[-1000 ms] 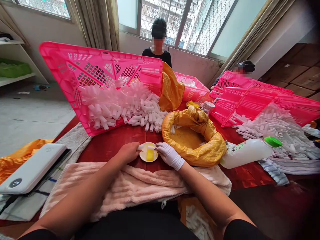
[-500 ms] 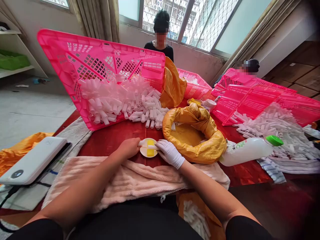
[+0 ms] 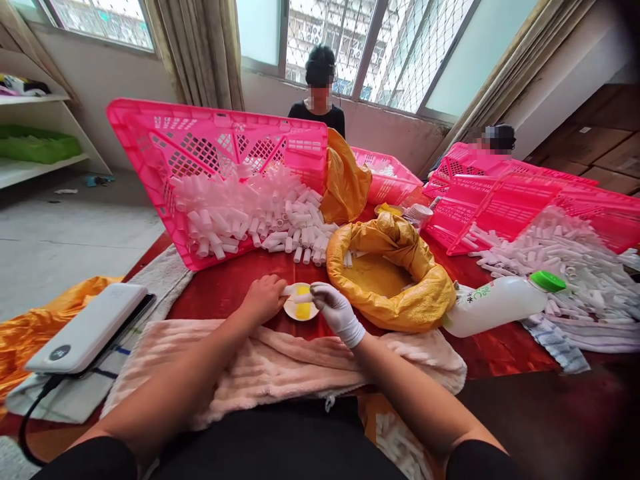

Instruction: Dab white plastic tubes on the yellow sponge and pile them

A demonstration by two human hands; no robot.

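Note:
My left hand [image 3: 266, 297], bare, is closed on a short white plastic tube [image 3: 287, 291] at the left rim of a small round dish [image 3: 291, 311]. A yellow pad [image 3: 303, 311] lies in the dish. From the right, my right hand [image 3: 336, 309], in a white glove, pinches another whitish tube [image 3: 302, 299] above the pad. Both tubes are small here, and fingers partly cover them. Beyond the dish, a heap of white tubes [image 3: 260, 220] spills out of a tilted pink basket [image 3: 135, 160].
A rolled-down yellow woven sack [image 3: 390, 315] stands right of my right hand, with a green-capped bottle [image 3: 500, 305] against it. A pink towel [image 3: 280, 363] covers the table's near edge. A power bank [image 3: 90, 328] lies left. One person [image 3: 320, 110] sits opposite, another [image 3: 500, 139] farther right.
My right hand has lifted slightly and turned, its fingers now more upright. My left hand's fingers have shifted on the tube. The camera view has tilted up a little.

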